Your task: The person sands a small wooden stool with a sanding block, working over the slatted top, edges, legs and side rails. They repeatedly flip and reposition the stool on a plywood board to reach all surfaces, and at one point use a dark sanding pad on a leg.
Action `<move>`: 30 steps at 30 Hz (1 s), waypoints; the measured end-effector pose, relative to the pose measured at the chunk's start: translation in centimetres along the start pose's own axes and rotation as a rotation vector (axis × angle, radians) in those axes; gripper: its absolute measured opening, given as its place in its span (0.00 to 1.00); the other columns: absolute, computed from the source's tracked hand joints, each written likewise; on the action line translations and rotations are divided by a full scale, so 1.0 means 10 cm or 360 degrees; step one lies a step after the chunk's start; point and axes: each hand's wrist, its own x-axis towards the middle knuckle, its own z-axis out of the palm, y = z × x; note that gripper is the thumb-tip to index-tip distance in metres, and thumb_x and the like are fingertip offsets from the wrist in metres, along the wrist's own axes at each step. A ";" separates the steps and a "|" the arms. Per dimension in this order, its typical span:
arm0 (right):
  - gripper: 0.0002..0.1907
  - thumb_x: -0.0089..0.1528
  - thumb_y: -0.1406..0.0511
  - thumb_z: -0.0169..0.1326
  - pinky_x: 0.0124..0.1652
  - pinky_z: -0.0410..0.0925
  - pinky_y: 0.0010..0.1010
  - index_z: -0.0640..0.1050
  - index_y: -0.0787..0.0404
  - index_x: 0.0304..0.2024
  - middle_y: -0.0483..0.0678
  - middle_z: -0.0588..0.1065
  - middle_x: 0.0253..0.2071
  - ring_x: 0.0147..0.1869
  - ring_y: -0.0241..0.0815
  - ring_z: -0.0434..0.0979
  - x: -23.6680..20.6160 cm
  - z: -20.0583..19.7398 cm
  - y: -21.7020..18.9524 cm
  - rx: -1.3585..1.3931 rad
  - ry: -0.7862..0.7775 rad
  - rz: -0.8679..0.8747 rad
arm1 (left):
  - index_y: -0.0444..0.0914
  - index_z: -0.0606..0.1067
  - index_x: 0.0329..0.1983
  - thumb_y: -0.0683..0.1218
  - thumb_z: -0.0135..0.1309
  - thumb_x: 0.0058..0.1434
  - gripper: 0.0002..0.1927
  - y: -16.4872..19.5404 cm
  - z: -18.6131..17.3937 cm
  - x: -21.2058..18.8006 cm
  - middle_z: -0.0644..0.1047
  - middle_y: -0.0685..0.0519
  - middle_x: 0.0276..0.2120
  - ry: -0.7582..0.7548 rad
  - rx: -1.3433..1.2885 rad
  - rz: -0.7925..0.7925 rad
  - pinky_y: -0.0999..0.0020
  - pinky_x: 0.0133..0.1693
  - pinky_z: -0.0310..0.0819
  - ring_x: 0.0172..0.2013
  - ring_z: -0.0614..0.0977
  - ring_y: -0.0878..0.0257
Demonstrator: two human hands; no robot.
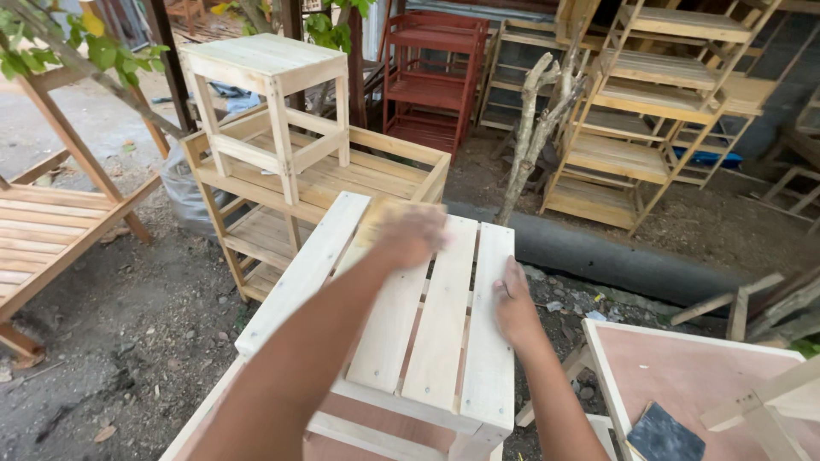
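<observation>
Pale slatted unpainted wooden stool top [427, 316] directly below camera, left hand [410, 235] blurred, pressed on far slats, grip unclear, right hand [515, 306] flat, fingers released, on right slat, dark sanding block [664, 435] on pink plywood panel [700, 376] at right.

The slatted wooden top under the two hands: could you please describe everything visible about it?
The slatted top is pale, unfinished-looking wood: four planks side by side with narrow gaps, on a light frame. It lies about level, tilted slightly. The left hand, blurred, lies on its far end; the right hand rests flat on the rightmost plank.
</observation>
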 end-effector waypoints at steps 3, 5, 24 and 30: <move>0.29 0.69 0.66 0.43 0.73 0.46 0.34 0.58 0.71 0.71 0.64 0.55 0.76 0.80 0.56 0.51 -0.01 0.00 -0.01 -0.0052 0.0030 -0.0001 | 0.65 0.48 0.78 0.71 0.26 0.66 0.36 -0.51 -0.35 -0.19 0.42 0.61 0.79 -0.0115 0.0090 -0.0330 0.30 0.70 0.29 0.77 0.41 0.50; 0.29 0.69 0.65 0.43 0.73 0.46 0.34 0.58 0.72 0.71 0.64 0.55 0.76 0.80 0.56 0.51 -0.02 -0.01 -0.04 -0.0035 0.0039 -0.0025 | 0.65 0.47 0.77 0.71 0.24 0.66 0.35 -0.59 -0.51 -0.29 0.41 0.63 0.79 -0.0154 0.0064 -0.0493 0.30 0.70 0.32 0.77 0.39 0.50; 0.37 0.70 0.44 0.29 0.73 0.35 0.50 0.50 0.56 0.75 0.55 0.42 0.78 0.82 0.52 0.35 0.00 -0.22 -1.52 -0.1287 -0.0768 -0.0101 | 0.68 0.52 0.75 0.61 0.23 0.70 0.29 -0.10 -0.35 -0.52 0.45 0.63 0.78 -0.0193 0.0145 0.0188 0.42 0.72 0.33 0.77 0.42 0.56; 0.36 0.69 0.46 0.31 0.73 0.38 0.46 0.54 0.54 0.75 0.56 0.45 0.78 0.82 0.52 0.39 0.02 -0.21 -1.42 -0.1208 -0.0715 -0.0149 | 0.58 0.48 0.78 0.58 0.28 0.71 0.31 -0.04 -0.17 -0.45 0.43 0.56 0.79 -0.0056 0.0225 0.0206 0.36 0.69 0.35 0.77 0.42 0.51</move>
